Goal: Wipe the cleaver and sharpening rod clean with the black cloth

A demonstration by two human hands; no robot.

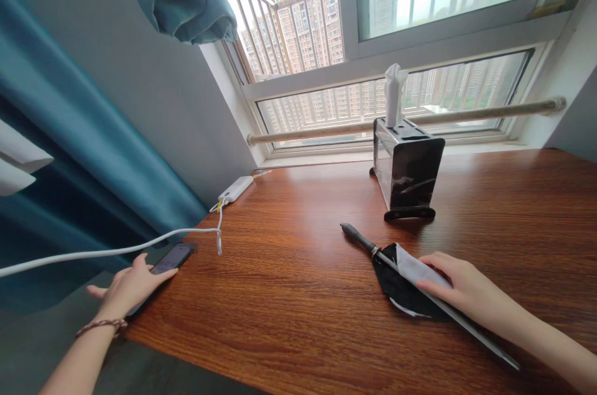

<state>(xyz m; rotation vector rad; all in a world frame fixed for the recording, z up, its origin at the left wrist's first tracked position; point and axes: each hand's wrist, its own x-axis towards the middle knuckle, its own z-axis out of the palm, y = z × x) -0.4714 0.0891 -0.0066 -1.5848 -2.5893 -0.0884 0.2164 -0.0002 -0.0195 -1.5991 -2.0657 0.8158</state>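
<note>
My right hand [461, 289] lies flat, fingers stretched, on a black and white cloth [403, 286] spread over a long thin steel rod with a black handle [357, 236] that rests on the wooden table [298, 270]. At the table's left corner my left hand [128, 289] rests with fingers extended on a dark phone [172, 258]. Neither hand grips anything.
A black metal knife block [408, 174] with a white item sticking out of its top stands at the back. A white power bank [236, 188] with a white cable [140, 249] lies near the left edge. Teal curtains [93, 134] hang left; the window is behind.
</note>
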